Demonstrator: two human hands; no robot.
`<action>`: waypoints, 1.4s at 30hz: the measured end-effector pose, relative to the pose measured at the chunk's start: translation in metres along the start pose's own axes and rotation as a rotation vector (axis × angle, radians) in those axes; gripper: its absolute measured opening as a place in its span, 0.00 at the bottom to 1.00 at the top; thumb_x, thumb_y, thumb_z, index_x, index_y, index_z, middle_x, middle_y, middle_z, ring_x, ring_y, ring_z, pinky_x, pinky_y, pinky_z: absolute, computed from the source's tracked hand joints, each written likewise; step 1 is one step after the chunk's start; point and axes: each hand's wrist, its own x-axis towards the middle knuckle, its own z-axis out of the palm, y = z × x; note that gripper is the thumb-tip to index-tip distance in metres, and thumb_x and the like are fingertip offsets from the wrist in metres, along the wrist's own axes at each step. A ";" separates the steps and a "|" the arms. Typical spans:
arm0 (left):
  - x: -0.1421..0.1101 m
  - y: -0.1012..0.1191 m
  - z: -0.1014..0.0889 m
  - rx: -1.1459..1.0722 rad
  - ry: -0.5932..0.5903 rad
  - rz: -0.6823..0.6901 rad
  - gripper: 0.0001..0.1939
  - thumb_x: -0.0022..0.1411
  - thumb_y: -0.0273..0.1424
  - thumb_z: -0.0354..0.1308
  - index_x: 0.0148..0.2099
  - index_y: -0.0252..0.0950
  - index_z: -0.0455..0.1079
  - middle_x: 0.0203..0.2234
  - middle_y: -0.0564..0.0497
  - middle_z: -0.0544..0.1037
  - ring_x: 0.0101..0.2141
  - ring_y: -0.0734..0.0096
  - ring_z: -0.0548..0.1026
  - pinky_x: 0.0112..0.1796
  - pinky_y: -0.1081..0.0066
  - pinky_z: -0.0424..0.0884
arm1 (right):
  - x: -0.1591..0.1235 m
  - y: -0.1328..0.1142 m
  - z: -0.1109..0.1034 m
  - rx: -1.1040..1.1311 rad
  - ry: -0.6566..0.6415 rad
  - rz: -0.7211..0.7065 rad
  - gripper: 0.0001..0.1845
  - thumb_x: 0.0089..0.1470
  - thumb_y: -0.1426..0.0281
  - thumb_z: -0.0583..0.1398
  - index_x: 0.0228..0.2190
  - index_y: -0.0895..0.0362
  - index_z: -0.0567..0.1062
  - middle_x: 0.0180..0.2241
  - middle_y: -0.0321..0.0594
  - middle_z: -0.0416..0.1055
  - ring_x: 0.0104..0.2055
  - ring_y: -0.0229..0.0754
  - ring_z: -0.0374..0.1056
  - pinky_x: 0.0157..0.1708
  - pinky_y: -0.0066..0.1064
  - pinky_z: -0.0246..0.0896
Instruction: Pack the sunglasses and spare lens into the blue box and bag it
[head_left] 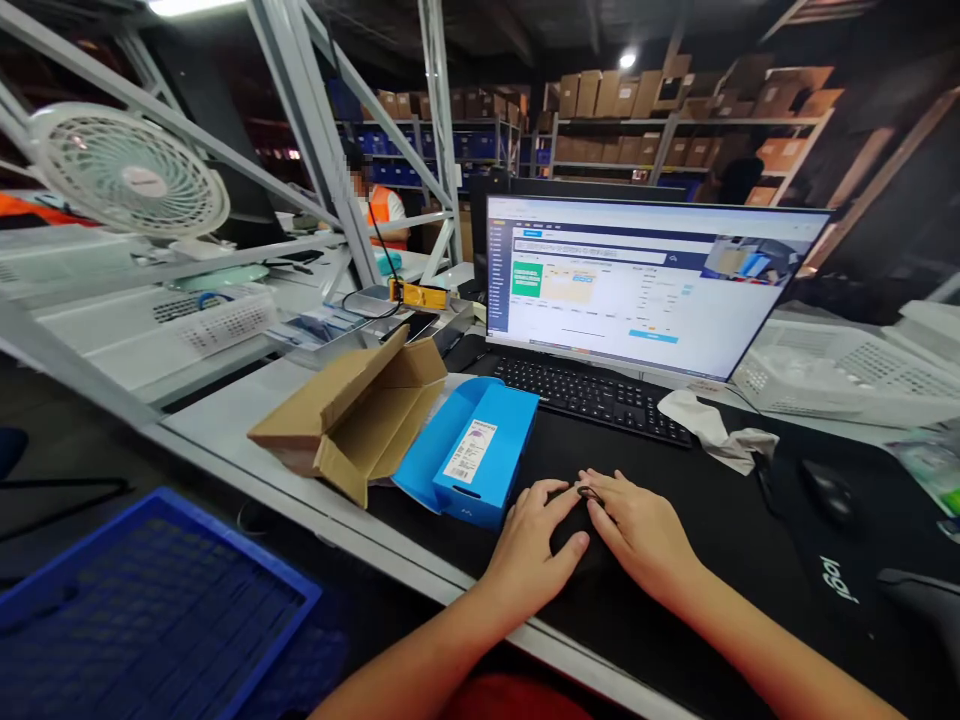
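My left hand [534, 548] and my right hand [646, 532] rest side by side on the black desk mat [720, 520] at the desk's front edge. Their fingertips meet on a small dark object [589, 494], and a dark shape lies between the palms; I cannot make out what it is. Just left of my left hand lies an open blue box [480, 450] with a white label. Beside that sits an open brown cardboard carton [360, 410].
A black keyboard [592, 395] and a lit monitor [645, 280] stand behind my hands. A crumpled white cloth [712, 425] and a black mouse [825, 492] lie to the right. A blue crate [150, 610] sits low left, a white fan [127, 170] upper left. A person in an orange vest [384, 208] works farther back.
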 end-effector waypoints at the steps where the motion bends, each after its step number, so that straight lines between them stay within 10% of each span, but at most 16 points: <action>1: -0.001 0.001 -0.001 0.007 -0.005 -0.006 0.29 0.65 0.34 0.58 0.68 0.52 0.64 0.61 0.47 0.66 0.61 0.57 0.64 0.63 0.53 0.62 | -0.007 0.002 0.000 0.017 0.040 0.021 0.23 0.68 0.67 0.48 0.51 0.55 0.79 0.55 0.41 0.75 0.58 0.47 0.71 0.61 0.52 0.66; 10: -0.006 0.003 -0.014 0.000 -0.134 0.000 0.36 0.61 0.33 0.62 0.70 0.48 0.60 0.57 0.45 0.70 0.56 0.52 0.67 0.59 0.48 0.66 | -0.055 0.057 0.009 0.327 0.252 0.636 0.27 0.65 0.53 0.51 0.41 0.56 0.83 0.44 0.45 0.81 0.48 0.54 0.77 0.45 0.44 0.76; 19: -0.004 0.000 -0.025 -0.437 -0.443 0.145 0.57 0.50 0.40 0.73 0.74 0.42 0.45 0.70 0.41 0.57 0.67 0.54 0.61 0.66 0.53 0.57 | -0.045 -0.016 -0.042 0.260 0.524 -0.001 0.20 0.65 0.69 0.54 0.55 0.52 0.76 0.55 0.43 0.75 0.56 0.47 0.73 0.56 0.40 0.71; 28: -0.014 0.007 -0.022 -0.092 -0.342 0.200 0.60 0.47 0.39 0.74 0.74 0.38 0.44 0.70 0.37 0.54 0.69 0.49 0.54 0.68 0.48 0.52 | -0.021 -0.001 -0.066 0.798 0.319 0.149 0.15 0.63 0.57 0.59 0.43 0.49 0.83 0.53 0.42 0.76 0.66 0.52 0.61 0.67 0.54 0.53; 33: -0.017 0.015 -0.016 0.056 -0.186 0.238 0.56 0.47 0.37 0.72 0.72 0.40 0.48 0.65 0.38 0.63 0.64 0.48 0.63 0.64 0.47 0.61 | -0.015 0.017 -0.053 1.067 0.178 0.406 0.20 0.60 0.52 0.61 0.43 0.53 0.82 0.50 0.47 0.78 0.57 0.53 0.71 0.62 0.52 0.60; 37: -0.026 0.020 -0.003 0.204 0.026 0.232 0.53 0.46 0.36 0.70 0.71 0.39 0.51 0.60 0.38 0.68 0.58 0.47 0.68 0.58 0.47 0.68 | -0.031 0.021 -0.049 0.991 0.255 0.418 0.36 0.59 0.51 0.61 0.65 0.46 0.62 0.62 0.49 0.67 0.60 0.51 0.68 0.60 0.49 0.64; 42: -0.028 0.030 -0.003 0.381 0.167 0.361 0.58 0.44 0.33 0.72 0.73 0.37 0.48 0.62 0.34 0.65 0.59 0.43 0.66 0.59 0.46 0.65 | -0.056 0.009 -0.052 0.679 0.040 0.316 0.53 0.50 0.48 0.66 0.70 0.44 0.49 0.70 0.49 0.53 0.68 0.58 0.57 0.63 0.53 0.60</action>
